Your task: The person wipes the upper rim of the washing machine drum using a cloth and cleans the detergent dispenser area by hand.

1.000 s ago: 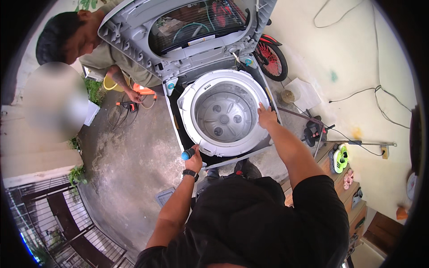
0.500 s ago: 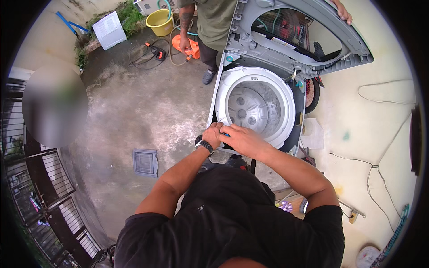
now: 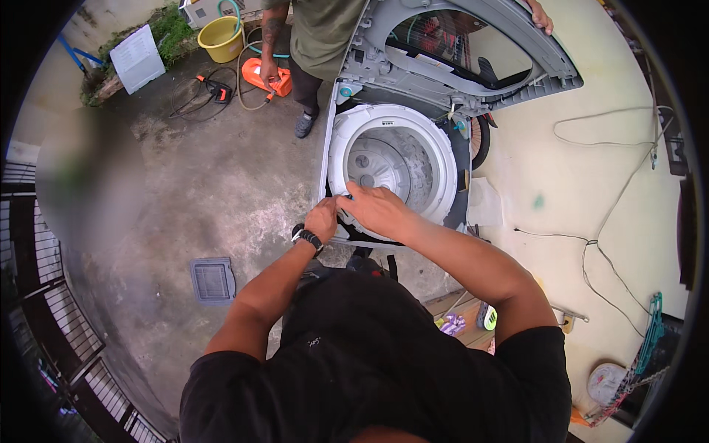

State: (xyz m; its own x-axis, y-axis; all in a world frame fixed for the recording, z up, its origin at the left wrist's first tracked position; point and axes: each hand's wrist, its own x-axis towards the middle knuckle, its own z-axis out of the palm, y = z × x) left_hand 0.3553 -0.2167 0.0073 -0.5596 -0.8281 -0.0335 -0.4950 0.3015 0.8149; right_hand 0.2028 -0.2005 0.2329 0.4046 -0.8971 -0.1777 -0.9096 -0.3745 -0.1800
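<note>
A top-loading washing machine stands before me, its grey top cover (image 3: 473, 88) tipped up. The white tub ring (image 3: 442, 173) surrounds the metal drum (image 3: 413, 159). My left hand (image 3: 322, 220), with a black watch (image 3: 307, 239) at the wrist, is closed at the cabinet's near left corner; what its fingers grip is hidden. Close against it, my right hand (image 3: 378, 210) has bent fingers round something small, of which only a bit of blue shows. A co-worker's hand (image 3: 540, 18) holds the cover's upper right edge.
The co-worker's other hand grips an orange container (image 3: 267, 77). Beyond lie a yellow bucket (image 3: 220, 40) and a coiled hose with a black spray gun (image 3: 218, 91). A grey plastic panel (image 3: 213, 280) rests on the concrete floor at left. Loose cable (image 3: 591, 242) hangs along the right wall.
The whole view has shifted, so the machine sits further left in it. Both hands stay at the same corner. My right hand has turned a little over the near edge.
</note>
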